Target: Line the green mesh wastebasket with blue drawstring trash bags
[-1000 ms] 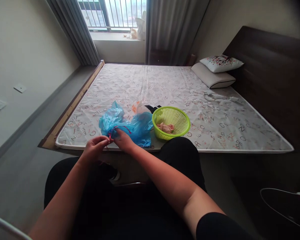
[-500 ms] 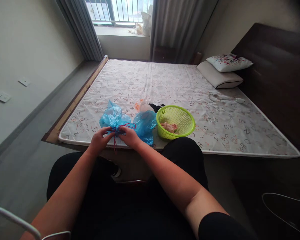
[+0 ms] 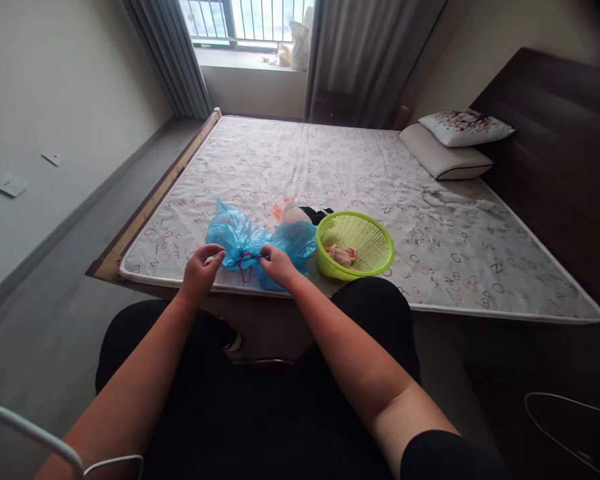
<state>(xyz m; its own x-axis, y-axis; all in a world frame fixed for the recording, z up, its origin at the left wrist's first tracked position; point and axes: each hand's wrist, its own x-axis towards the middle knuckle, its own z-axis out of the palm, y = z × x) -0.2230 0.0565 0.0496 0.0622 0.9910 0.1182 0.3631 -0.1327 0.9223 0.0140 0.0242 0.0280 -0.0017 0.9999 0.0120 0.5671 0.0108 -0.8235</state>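
Letter-printed mattress (image 3: 360,167) carries a blue plastic bag (image 3: 253,243) at its near edge, with a green basket (image 3: 356,244) just beside it at 3 o'clock. Left hand (image 3: 200,272) and right hand (image 3: 279,265) flank the bag's gathered neck, fingers pinching the red string (image 3: 243,260) tied there.

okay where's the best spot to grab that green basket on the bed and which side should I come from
Take the green basket by its rim, probably at the near edge closest to the right hand. The rim is a firm open ring, it sits upright on the mattress, and that side looks unobstructed. The blue plastic bag crowds its left side, so come from the front.
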